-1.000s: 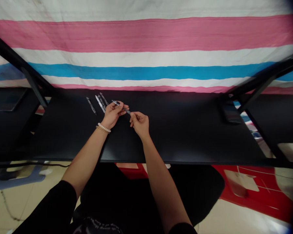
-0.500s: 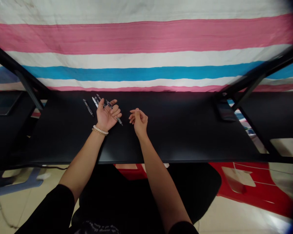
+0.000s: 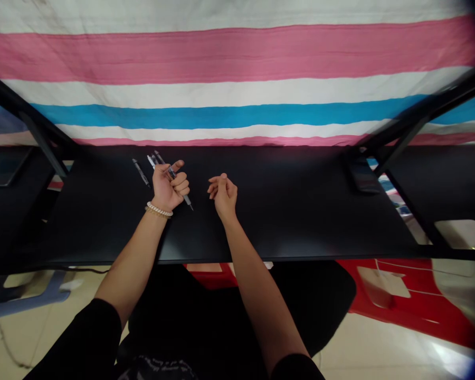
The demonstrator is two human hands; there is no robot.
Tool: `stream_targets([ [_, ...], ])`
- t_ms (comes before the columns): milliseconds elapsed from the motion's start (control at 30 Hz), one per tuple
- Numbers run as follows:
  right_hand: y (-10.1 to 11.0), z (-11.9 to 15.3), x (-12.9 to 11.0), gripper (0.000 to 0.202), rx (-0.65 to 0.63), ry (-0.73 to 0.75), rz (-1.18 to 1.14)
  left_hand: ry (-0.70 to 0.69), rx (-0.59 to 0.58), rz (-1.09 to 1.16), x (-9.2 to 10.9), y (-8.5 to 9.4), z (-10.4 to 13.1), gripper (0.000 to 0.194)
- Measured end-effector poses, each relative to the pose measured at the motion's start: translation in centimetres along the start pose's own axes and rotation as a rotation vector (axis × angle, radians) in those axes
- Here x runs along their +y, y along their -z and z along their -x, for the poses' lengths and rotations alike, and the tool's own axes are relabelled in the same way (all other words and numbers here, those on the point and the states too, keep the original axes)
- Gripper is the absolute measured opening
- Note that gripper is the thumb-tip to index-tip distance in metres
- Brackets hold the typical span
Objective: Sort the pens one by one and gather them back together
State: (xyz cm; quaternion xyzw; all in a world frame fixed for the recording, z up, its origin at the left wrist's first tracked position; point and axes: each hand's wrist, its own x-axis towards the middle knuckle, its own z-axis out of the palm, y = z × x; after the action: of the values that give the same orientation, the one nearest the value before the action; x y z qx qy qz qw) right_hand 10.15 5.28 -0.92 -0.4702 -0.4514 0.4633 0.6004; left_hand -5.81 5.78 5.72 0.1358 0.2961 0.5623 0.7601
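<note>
1. Toward the upper left of the frame, a single dark pen [image 3: 141, 172] is laid flat on the black table [image 3: 301, 211], apart from the others, its length slanted from upper left to lower right.
2. Just to its right, a small cluster of spare pens [image 3: 154, 158] is seen lying on the table close together at the same slant; they are partly hidden behind the left hand, so their number cannot be told. They appear to be kept side by side within easy reach of that hand.
3. Left of centre, the left hand [image 3: 167, 186] is turned palm-up with the fingers curled in; a grey pen [image 3: 178, 186] is clasped across the palm, the thumb laid along its upper part and the tip left sticking out toward the lower right. The wrist, ringed by a beaded bracelet [image 3: 158, 210], seems to be rested on the table, which would steady the grip.
4. Just right of it, near the frame's centre, the right hand [image 3: 222, 192] is held loosely half-curled, thumb against the fingertips. Whether something small is pinched there cannot be told; nothing is visibly grasped. It is kept apart from the pen, not touching it.
5. Across the top of the frame, a striped cloth [image 3: 237, 79] of pink, white and blue is hung behind the table.
</note>
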Motion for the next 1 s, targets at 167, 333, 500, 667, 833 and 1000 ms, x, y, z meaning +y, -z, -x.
stream_targets([
  [167, 0.0, 0.1, -0.1, 0.064, -0.014, 0.008, 0.015, -0.059, 0.028, 0.069, 0.1, 0.2, -0.1, 0.053],
  [333, 0.0, 0.2, -0.1, 0.064, -0.031, 0.006, 0.052, -0.097, 0.032, 0.078, 0.2, 0.4, 0.0, 0.053],
  [500, 0.0, 0.2, -0.1, 0.063, -0.031, 0.008, 0.059, -0.085, 0.013, 0.05, 0.1, 0.9, -0.1, 0.05],
  [667, 0.0, 0.1, 0.0, 0.063, -0.033, 0.021, 0.042, -0.13, 0.015, 0.051, 0.1, 1.0, 0.0, 0.051],
  [833, 0.0, 0.0, 0.0, 0.063, -0.016, 0.016, 0.045, -0.201, 0.017, 0.018, 0.6, 0.9, 0.3, 0.056],
  [1000, 0.1, 0.2, 0.0, 0.062, -0.005, 0.021, 0.034, -0.397, 0.109, -0.049, 2.3, 1.6, 0.8, 0.051],
])
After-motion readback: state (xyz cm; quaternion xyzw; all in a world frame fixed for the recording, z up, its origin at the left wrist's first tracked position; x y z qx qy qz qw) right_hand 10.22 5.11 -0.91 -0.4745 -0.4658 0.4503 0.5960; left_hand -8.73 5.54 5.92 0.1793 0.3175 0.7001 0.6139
